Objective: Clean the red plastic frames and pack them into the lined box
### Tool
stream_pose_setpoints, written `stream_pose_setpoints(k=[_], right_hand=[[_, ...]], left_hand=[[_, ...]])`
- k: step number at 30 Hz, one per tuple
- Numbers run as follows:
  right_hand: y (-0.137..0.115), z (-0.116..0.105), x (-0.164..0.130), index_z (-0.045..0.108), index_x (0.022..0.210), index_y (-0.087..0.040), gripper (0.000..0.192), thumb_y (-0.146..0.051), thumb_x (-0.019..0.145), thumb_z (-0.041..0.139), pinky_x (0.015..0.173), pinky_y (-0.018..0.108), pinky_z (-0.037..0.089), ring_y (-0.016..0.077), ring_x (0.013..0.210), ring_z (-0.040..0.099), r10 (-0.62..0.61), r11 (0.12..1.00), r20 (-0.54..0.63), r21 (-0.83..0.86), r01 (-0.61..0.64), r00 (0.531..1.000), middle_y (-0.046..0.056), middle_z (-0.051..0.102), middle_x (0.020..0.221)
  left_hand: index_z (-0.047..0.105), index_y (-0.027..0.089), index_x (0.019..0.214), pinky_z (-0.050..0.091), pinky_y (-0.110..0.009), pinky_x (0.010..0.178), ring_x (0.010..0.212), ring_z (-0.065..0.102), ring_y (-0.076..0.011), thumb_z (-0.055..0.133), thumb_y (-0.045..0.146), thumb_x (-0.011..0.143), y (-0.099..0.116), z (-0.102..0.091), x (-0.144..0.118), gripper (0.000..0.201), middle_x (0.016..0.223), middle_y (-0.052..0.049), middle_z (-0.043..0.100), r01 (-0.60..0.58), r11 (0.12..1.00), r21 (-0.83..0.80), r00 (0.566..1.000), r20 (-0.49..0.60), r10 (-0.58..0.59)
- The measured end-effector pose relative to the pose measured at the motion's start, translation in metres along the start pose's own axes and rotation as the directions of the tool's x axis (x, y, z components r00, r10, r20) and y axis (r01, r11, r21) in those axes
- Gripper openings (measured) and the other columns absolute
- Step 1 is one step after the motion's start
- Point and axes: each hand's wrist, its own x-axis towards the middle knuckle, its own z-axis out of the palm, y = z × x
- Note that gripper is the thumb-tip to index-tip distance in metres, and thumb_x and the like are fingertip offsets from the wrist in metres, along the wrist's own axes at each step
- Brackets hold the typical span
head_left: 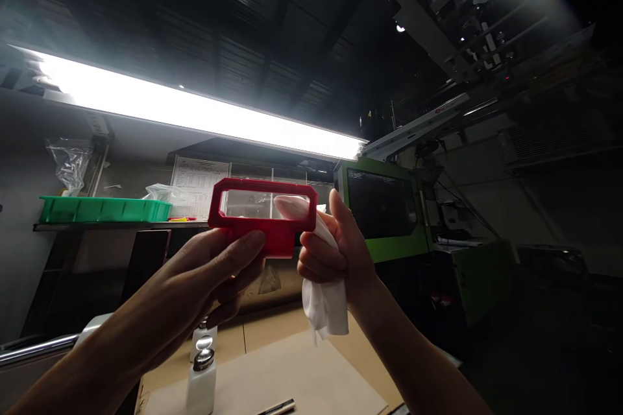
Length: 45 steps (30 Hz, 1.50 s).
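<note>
My left hand (221, 269) pinches a red plastic frame-shaped part (277, 238) by its solid lower tab, thumb in front. The part is held up below the lit lamp, and its wide rectangular opening faces me. A white cloth (327, 311) is gripped in my right hand (335, 249), just right of the part. One end of the cloth reaches behind the frame and shows through its opening; whether it touches the plastic I cannot tell. The rest of the cloth hangs below my fingers.
Two white bottles with metal tops, the nearer bottle (201, 386) and another behind, stand on the cardboard-covered table (292, 369) beside a pen (278, 407). A green tray (104, 210) sits on the shelf at left. Overhead hangs a bright tube lamp (204, 110); a green machine (389, 207) stands right.
</note>
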Motion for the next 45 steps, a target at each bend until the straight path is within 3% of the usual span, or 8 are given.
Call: stream_pose_setpoints(k=[11, 23, 28, 31, 35, 37, 40, 45], right_hand=[[0.013, 0.008, -0.003, 0.06, 0.081, -0.015, 0.043, -0.048, 0.094, 0.037, 0.028, 0.014, 0.014, 0.0028, 0.027, 0.011, -0.148, 0.983, -0.159, 0.089, 0.163, 0.976, -0.013, 0.025, 0.034], [0.009, 0.007, 0.003, 0.059, 0.081, -0.019, 0.044, -0.056, 0.089, 0.038, 0.027, 0.017, 0.012, 0.0042, 0.025, 0.009, -0.083, 0.996, -0.176, -0.038, 0.078, 0.981, -0.015, 0.023, 0.031], [0.011, 0.009, -0.002, 0.053, 0.063, -0.02, 0.045, -0.053, 0.09, 0.041, 0.029, 0.019, 0.011, 0.0042, 0.029, 0.008, -0.263, 0.953, -0.404, -0.252, 0.17, 0.876, -0.013, 0.02, 0.033], [0.01, 0.016, -0.013, 0.059, 0.066, -0.019, 0.04, -0.043, 0.093, 0.042, 0.035, 0.022, 0.017, 0.0052, 0.034, 0.019, -0.581, 0.662, -0.369, -0.733, 0.158, 0.725, -0.009, 0.027, 0.039], [0.005, 0.03, -0.022, 0.068, 0.092, -0.02, 0.022, -0.019, 0.088, 0.046, 0.043, 0.024, 0.028, 0.0075, 0.041, 0.03, -0.61, -0.199, 0.207, -0.974, 0.105, 0.765, -0.006, 0.037, 0.048], [0.003, 0.035, -0.019, 0.067, 0.102, -0.02, 0.027, -0.017, 0.086, 0.046, 0.042, 0.024, 0.029, 0.0077, 0.04, 0.031, -0.517, -0.468, 0.351, -0.88, 0.086, 0.781, -0.007, 0.037, 0.046], [0.002, 0.037, -0.011, 0.069, 0.099, -0.022, 0.026, -0.023, 0.089, 0.046, 0.042, 0.022, 0.029, 0.0073, 0.04, 0.033, -0.469, -0.624, 0.391, -0.781, 0.016, 0.792, -0.006, 0.042, 0.044], [0.0, 0.037, -0.009, 0.07, 0.092, -0.025, 0.024, -0.029, 0.09, 0.047, 0.041, 0.021, 0.028, 0.0068, 0.039, 0.032, -0.465, -0.659, 0.392, -0.752, -0.014, 0.794, -0.007, 0.044, 0.042]], left_hand=[[0.056, 0.022, 0.064, 0.029, -0.018, 0.038, 0.046, 0.025, -0.0076, 0.066, 0.057, 0.066, 0.001, 0.002, -0.002, 0.037, 0.054, 0.006, 0.037, -0.039, 0.999, 0.021, 0.997, -0.059, 0.04], [0.055, 0.021, 0.065, 0.025, -0.016, 0.035, 0.044, 0.023, -0.0064, 0.064, 0.056, 0.07, -0.001, -0.002, 0.0, 0.036, 0.053, 0.007, 0.035, -0.01, 1.0, 0.012, 0.999, -0.046, 0.01], [0.05, 0.021, 0.062, 0.027, -0.017, 0.037, 0.046, 0.026, -0.0071, 0.063, 0.055, 0.071, -0.004, -0.007, 0.001, 0.038, 0.055, 0.006, 0.036, -0.034, 0.998, 0.045, 0.999, -0.033, 0.036], [0.048, 0.021, 0.061, 0.024, -0.016, 0.034, 0.043, 0.026, -0.0063, 0.062, 0.057, 0.072, -0.004, -0.007, 0.001, 0.039, 0.055, 0.007, 0.038, -0.027, 0.996, 0.085, 0.998, -0.047, 0.032], [0.047, 0.02, 0.058, 0.022, -0.016, 0.031, 0.038, 0.022, -0.0045, 0.061, 0.056, 0.073, -0.002, -0.004, 0.003, 0.041, 0.05, 0.008, 0.036, -0.065, 0.992, 0.106, 0.997, -0.045, 0.07], [0.044, 0.02, 0.054, 0.023, -0.015, 0.032, 0.038, 0.022, -0.0046, 0.06, 0.057, 0.073, -0.001, -0.003, 0.004, 0.044, 0.049, 0.008, 0.033, -0.083, 0.989, 0.123, 0.995, -0.036, 0.088], [0.042, 0.021, 0.055, 0.028, -0.016, 0.035, 0.042, 0.028, -0.0064, 0.058, 0.057, 0.074, -0.002, -0.003, 0.003, 0.044, 0.051, 0.007, 0.033, -0.089, 0.983, 0.158, 0.996, -0.016, 0.093], [0.047, 0.021, 0.058, 0.023, -0.015, 0.032, 0.04, 0.022, -0.0051, 0.06, 0.058, 0.072, -0.003, -0.003, 0.0, 0.042, 0.049, 0.008, 0.033, -0.062, 0.987, 0.15, 0.998, -0.008, 0.064]])
